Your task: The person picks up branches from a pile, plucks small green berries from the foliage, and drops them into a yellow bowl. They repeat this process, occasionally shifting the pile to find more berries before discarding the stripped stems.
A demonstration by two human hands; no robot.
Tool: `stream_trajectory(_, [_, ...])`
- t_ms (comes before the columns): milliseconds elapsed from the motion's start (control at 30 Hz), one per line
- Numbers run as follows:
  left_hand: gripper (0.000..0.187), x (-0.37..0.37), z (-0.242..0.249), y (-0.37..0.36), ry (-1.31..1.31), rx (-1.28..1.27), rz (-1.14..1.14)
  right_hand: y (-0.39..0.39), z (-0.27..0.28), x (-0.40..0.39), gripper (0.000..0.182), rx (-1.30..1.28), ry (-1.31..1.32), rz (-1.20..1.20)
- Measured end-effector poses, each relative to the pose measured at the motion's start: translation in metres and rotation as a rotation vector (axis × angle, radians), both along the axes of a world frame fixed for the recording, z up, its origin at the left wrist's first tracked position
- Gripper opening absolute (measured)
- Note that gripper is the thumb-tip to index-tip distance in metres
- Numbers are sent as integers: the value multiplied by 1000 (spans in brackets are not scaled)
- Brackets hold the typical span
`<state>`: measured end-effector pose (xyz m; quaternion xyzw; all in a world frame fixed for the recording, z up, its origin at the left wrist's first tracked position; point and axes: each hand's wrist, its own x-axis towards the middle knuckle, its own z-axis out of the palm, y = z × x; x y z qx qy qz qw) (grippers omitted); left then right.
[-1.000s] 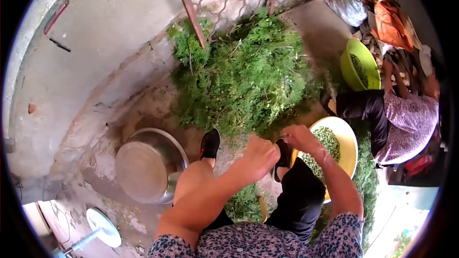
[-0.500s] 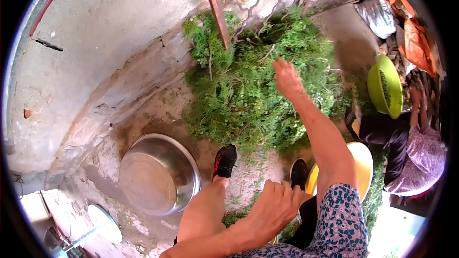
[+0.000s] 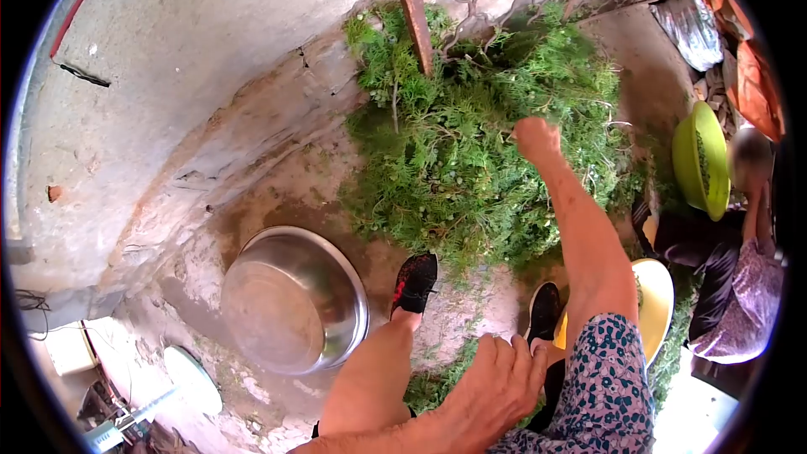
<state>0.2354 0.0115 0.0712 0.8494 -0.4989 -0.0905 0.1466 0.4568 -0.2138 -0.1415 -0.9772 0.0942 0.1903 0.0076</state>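
Note:
A big heap of green leafy branches (image 3: 471, 176), with fine scaly foliage, lies on the ground in front of me. Over its right side is my right hand (image 3: 538, 139), closed in a fist with a short pale tip by the fingers, apparently gripping a branch. My left hand (image 3: 496, 387) is low, near my legs, its fingers curled and pressed together. What it may hold is hidden; green foliage shows just beyond its fingertips. A yellow basin (image 3: 657, 307) stands behind my right forearm and sleeve, partly covered.
An upturned metal basin (image 3: 277, 303) lies to the left. At right a person (image 3: 744, 294) sits by a lime-green basin (image 3: 699, 160) holding dark green bits. A rusty post (image 3: 410, 8) and wire mesh border the heap. An orange sheet (image 3: 756, 88) lies at far right.
The whole view has shifted, so things appear farther right. My right hand has turned into a tighter fist and drawn slightly toward me over the heap. My left hand stays low.

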Motion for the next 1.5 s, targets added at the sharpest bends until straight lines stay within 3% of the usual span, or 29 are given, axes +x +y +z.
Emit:
stream_trajectory(33, [26,-5,-11,-1,-3,-17,-7,-1,-3,-14,15,-7,-1,-5])
stream_trajectory(100, [30,-13,-15,-1,-2,-48,-23,-3,1,-51,14,285,-398,-130])
stream_trajectory(200, [40,-8,-8,-1,80,29,16,-12,26,-98,16,397,-588,-118])
stream_trajectory(400, [38,9,-11,-12,195,-225,249,-10,118,-185,9,549,-836,-146])
stream_trajectory(433, [37,11,-20,-16,265,-507,367,-6,135,-198,10,564,-802,-217])
stream_trajectory(467, [37,13,-20,-20,340,-789,480,-2,144,-211,10,569,-887,-203])
stream_trajectory(533, [40,21,1,-25,1099,-1018,790,15,170,-232,9,526,-998,-186])
stream_trajectory(600, [55,37,-14,-27,1305,-1224,817,35,190,-248,7,476,-1072,-153])
stream_trajectory(667, [58,47,-21,-34,1424,-1330,917,51,203,-267,8,261,-1008,-12])
stream_trajectory(767, [51,58,-19,-36,1478,-1395,926,76,212,-288,19,214,-909,180])
stream_trajectory(833, [46,60,-20,-33,1572,-1430,981,83,209,-296,26,297,-950,295])
stream_trajectory(967, [36,57,-13,-31,1482,-1420,892,80,202,-303,35,597,-886,295])
stream_trajectory(1067, [33,53,-3,-35,1419,-1320,955,74,198,-303,35,806,-778,216])
stream_trajectory(1167, [32,50,-6,-41,1483,-1318,893,64,208,-295,23,980,-911,-185])
stream_trajectory(1200, [31,48,-4,-44,1521,-1329,914,59,208,-291,13,972,-1040,-207])
stream_trajectory(1267, [29,44,-1,-50,1565,-1333,932,55,207,-287,14,917,-1143,-251])
stream_trajectory(1333, [30,42,-5,-55,1615,-1415,880,55,212,-286,16,883,-1156,-210])
stream_trajectory(1500, [30,37,-8,-59,1558,-1309,996,54,216,-282,18,864,-1188,-197])
